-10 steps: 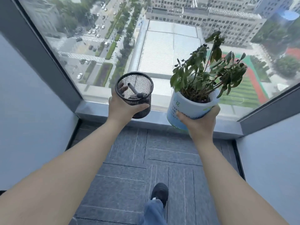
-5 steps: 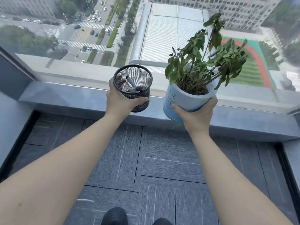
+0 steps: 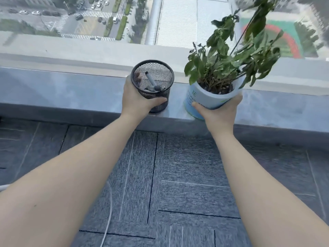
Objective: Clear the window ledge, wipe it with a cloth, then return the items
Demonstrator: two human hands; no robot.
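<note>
My left hand (image 3: 136, 101) grips a black mesh pen holder (image 3: 152, 82) with a grey pen lying inside it; the holder's base rests on the grey window ledge (image 3: 71, 93) near its front edge. My right hand (image 3: 218, 113) holds a white and blue pot (image 3: 204, 99) with a leafy green plant (image 3: 229, 57). The pot is tilted and sits at the ledge's front edge, just right of the holder. No cloth is in view.
The ledge runs across the whole view below a large window (image 3: 106, 18) that looks down on streets and roofs. Grey carpet tiles (image 3: 178, 184) cover the floor under my arms. A thin white cable (image 3: 108, 211) lies on the carpet at the lower left.
Both hands have moved forward and down, bringing the pen holder and the plant pot from mid-air onto the ledge. The view has tilted downward.
</note>
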